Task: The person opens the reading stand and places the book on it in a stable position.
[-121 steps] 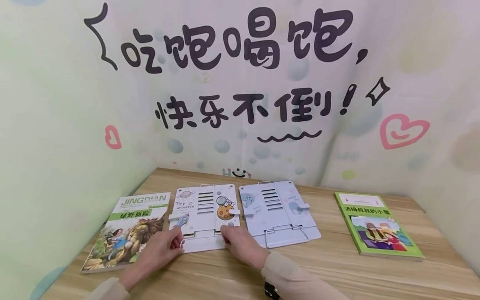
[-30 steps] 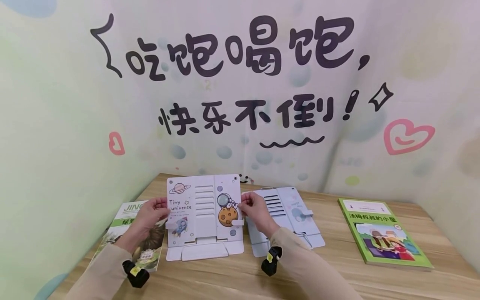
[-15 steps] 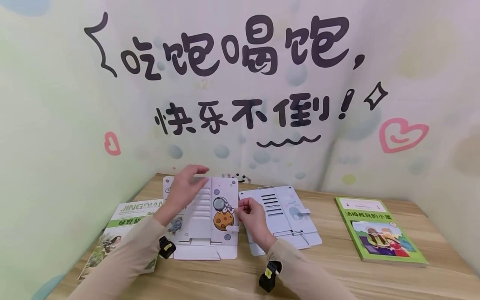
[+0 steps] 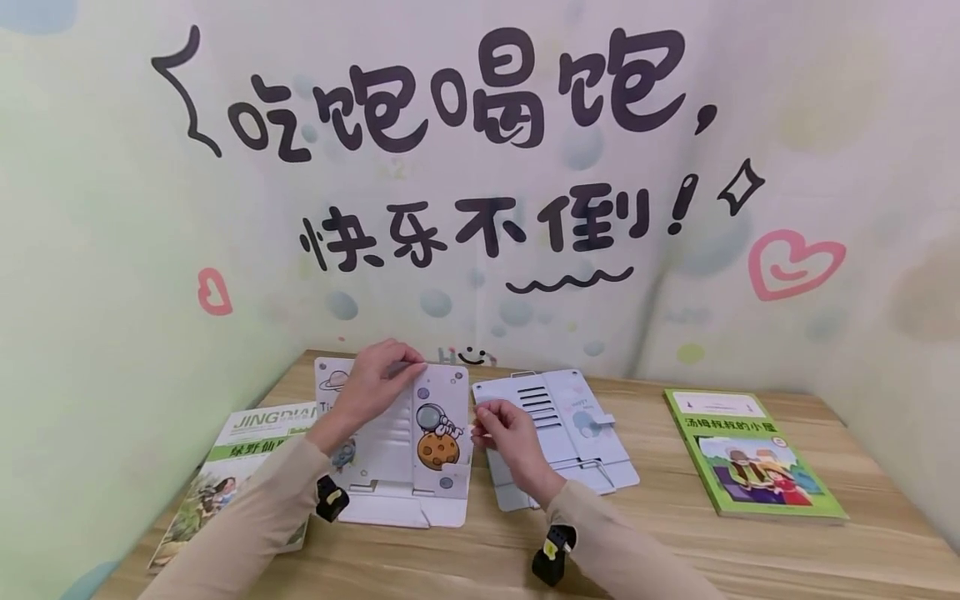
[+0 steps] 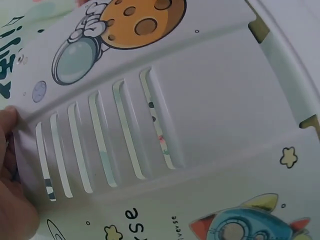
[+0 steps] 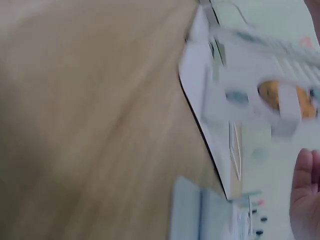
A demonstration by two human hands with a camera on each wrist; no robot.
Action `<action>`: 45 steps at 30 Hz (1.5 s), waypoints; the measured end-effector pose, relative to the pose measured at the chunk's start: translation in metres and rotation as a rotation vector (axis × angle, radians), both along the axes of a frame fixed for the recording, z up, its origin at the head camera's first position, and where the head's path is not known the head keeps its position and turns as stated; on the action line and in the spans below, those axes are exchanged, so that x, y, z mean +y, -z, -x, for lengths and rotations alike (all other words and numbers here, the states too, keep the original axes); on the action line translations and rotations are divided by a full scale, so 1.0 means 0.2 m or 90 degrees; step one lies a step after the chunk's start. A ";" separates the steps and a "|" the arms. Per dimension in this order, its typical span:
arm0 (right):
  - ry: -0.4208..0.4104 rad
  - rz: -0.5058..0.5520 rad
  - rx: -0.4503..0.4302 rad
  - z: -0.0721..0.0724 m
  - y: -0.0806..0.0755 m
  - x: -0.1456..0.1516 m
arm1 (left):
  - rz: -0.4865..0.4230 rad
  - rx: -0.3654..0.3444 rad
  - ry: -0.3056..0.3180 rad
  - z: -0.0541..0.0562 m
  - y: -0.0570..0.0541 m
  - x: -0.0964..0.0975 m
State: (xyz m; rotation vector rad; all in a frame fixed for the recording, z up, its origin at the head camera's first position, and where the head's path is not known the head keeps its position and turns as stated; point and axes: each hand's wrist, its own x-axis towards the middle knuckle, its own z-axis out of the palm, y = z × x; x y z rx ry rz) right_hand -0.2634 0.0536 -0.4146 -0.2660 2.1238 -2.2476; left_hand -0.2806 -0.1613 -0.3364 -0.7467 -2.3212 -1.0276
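A white book stand (image 4: pixel 393 454) with an astronaut and rocket print leans back on the table at centre-left, its front ledge folded out. My left hand (image 4: pixel 375 383) pinches its top edge, thumb in front and fingers behind. In the left wrist view, the thumb side of that hand (image 5: pixel 17 200) lies at the stand's slotted end. Just off the stand's right edge is my right hand (image 4: pixel 513 442), fingers loosely bent around nothing. The right wrist view is blurred; it shows a wire leg (image 6: pixel 235 150) behind the stand's panel.
A second, pale blue book stand (image 4: pixel 555 442) lies flat right of the first, partly behind my right hand. A storybook (image 4: pixel 210 492) sits at the left under my left forearm. A green-edged book (image 4: pixel 753 467) lies at the right. A printed curtain (image 4: pixel 480 167) hangs behind the table.
The astronaut stand was flat at first and is now raised, its ledge folded out. My left hand has moved from its left side to the top edge. My right hand has come off its right edge.
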 end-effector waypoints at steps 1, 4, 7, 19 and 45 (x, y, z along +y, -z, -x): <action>0.007 -0.008 -0.006 0.02 0.00 0.01 | -0.002 0.006 0.015 0.00 0.00 -0.01; 0.031 -0.068 -0.017 0.09 0.00 0.02 | -0.002 0.024 0.055 -0.02 0.02 -0.03; 0.039 -0.158 -0.016 0.14 -0.01 0.02 | 0.011 0.035 0.084 -0.06 0.03 -0.06; 0.037 -0.543 0.104 0.29 0.01 -0.08 | 0.047 0.093 0.137 -0.17 0.03 -0.09; 0.077 -0.794 0.183 0.34 0.03 -0.18 | 0.033 0.129 0.204 -0.26 0.00 -0.13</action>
